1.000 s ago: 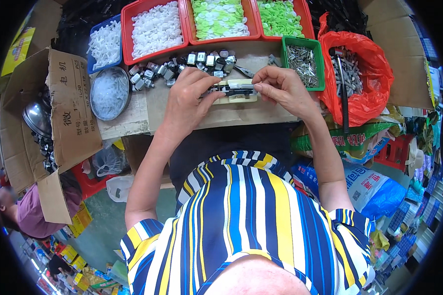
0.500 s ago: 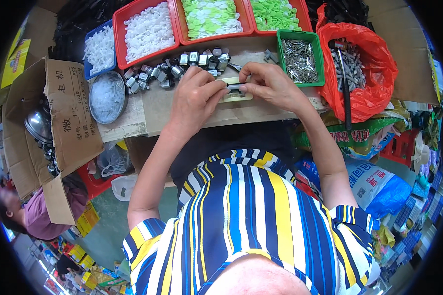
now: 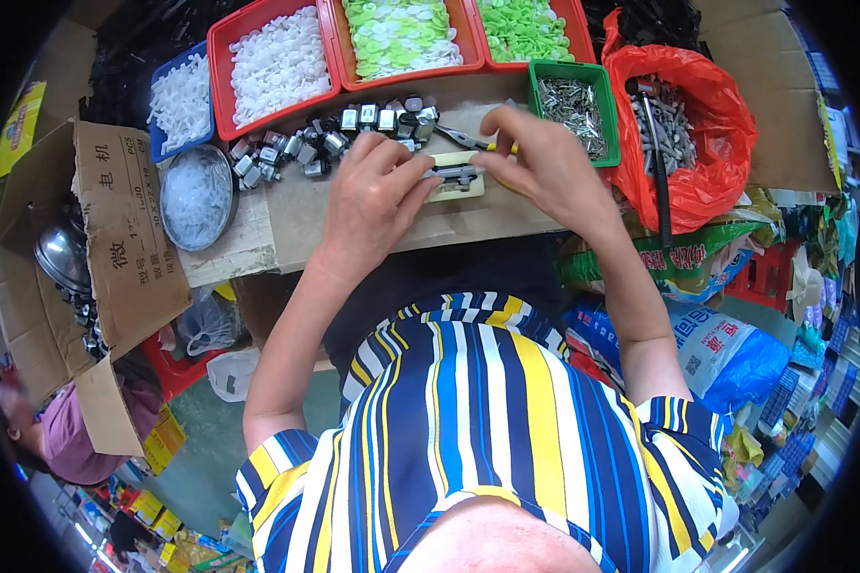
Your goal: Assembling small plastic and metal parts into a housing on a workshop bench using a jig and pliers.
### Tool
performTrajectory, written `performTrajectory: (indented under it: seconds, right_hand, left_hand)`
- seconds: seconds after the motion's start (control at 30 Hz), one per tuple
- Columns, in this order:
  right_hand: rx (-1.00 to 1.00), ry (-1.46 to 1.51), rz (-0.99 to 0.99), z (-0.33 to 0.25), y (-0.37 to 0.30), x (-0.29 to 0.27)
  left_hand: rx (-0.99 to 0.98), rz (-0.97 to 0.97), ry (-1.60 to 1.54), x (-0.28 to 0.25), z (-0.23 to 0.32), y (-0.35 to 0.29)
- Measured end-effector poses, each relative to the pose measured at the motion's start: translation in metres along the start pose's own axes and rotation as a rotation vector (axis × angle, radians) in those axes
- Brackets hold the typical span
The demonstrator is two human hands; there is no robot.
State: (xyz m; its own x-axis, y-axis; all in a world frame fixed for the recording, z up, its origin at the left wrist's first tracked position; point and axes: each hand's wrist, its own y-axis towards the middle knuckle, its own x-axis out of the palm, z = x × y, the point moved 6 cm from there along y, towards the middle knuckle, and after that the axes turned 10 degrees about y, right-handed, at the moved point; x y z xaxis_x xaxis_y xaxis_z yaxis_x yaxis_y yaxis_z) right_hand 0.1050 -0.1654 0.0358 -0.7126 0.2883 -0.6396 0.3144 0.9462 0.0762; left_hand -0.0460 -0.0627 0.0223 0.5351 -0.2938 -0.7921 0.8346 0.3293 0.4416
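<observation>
A small cream block [image 3: 463, 191] lies on the bench in front of me, with a slim grey and dark part [image 3: 454, 175] lying along it. My left hand [image 3: 373, 196] is closed, thumb and fingertips pinching the left end of that part. My right hand [image 3: 554, 172] is open just right of the block, thumb and forefinger apart with nothing seen between them. Behind its fingers, pliers [image 3: 461, 137] with yellow on the handles lie partly hidden. Several small silver motors [image 3: 306, 148] are heaped beyond my left hand.
Red trays [image 3: 222, 86] of white and green plastic pieces line the back. A green tray [image 3: 610, 115] holds metal pins. A hammer [image 3: 655, 162] rests over grey parts in a red bag [image 3: 726, 186]. At left are a metal dish [image 3: 167, 205], a blue tray [image 3: 156, 143] and a cardboard box [image 3: 129, 229].
My right hand has let go of the right end of the slim part and moved right, its fingers opening. My left hand keeps its pinch. The whole view has shifted slightly.
</observation>
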Motion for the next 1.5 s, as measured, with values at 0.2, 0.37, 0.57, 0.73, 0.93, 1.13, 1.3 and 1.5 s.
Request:
performTrajectory:
  seconds: [0.2,0.37,0.57,0.73,0.93,1.13,1.3,1.5]
  right_hand:
    - [-0.766,1.463,0.173,-0.124,-0.021,-0.055]
    - [-0.982,1.472,0.187,-0.132,-0.099,-0.146]
    - [-1.005,1.133,0.213,-0.146,-0.071,-0.114]
    - [-0.967,0.961,0.225,-0.150,-0.060,-0.096]
    - [-0.843,0.776,0.290,-0.139,-0.048,-0.093]
    - [-0.676,0.616,0.352,-0.124,-0.074,-0.113]
    - [-0.480,0.215,0.325,-0.060,0.029,-0.121]
    - [-0.012,-0.514,0.568,0.158,0.121,-0.189]
  left_hand:
    - [-0.005,0.034,0.072,-0.023,0.001,0.008]
    - [-0.033,0.016,0.093,-0.026,0.010,0.004]
    - [-0.069,-0.031,0.123,-0.029,0.023,0.009]
    - [-0.099,-0.028,0.110,-0.030,0.018,-0.001]
    - [-0.099,-0.009,0.097,-0.031,0.012,0.009]
    - [-0.119,0.028,0.107,-0.037,-0.007,0.001]
    - [-0.144,0.046,0.101,-0.042,-0.016,-0.003]
    - [-0.148,0.039,0.126,-0.043,-0.010,0.000]
